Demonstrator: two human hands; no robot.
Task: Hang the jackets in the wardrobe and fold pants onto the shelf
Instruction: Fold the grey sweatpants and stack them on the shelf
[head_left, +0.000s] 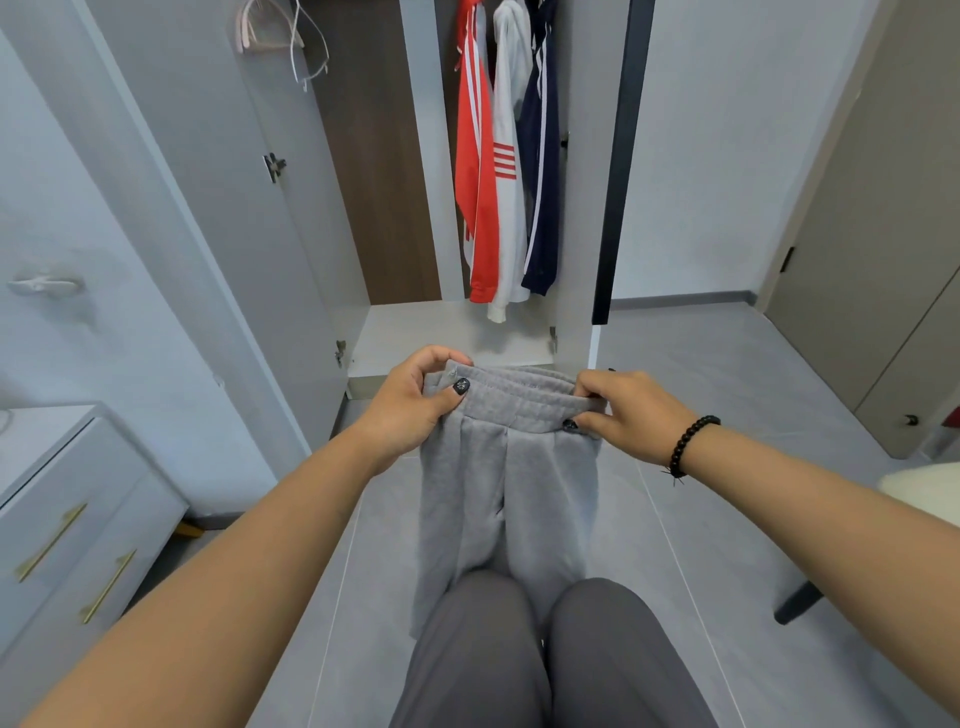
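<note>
Grey sweatpants (506, 483) hang in front of me by their waistband, legs dangling down past my knees. My left hand (410, 402) pinches the waistband's left end, thumb on the front. My right hand (626, 413) pinches the right end. Ahead stands the open wardrobe with its pale bottom shelf (415, 332) just beyond my hands. Inside hang a red jacket (480, 171), a white jacket (511, 156) and a navy jacket (543, 171), side by side on the right.
Empty hangers (291, 36) hang at the wardrobe's upper left. The left wardrobe door (223, 208) stands open. A white drawer chest (67, 519) with gold handles is at my left. A pale stool (919, 488) sits at the right on the grey tiled floor.
</note>
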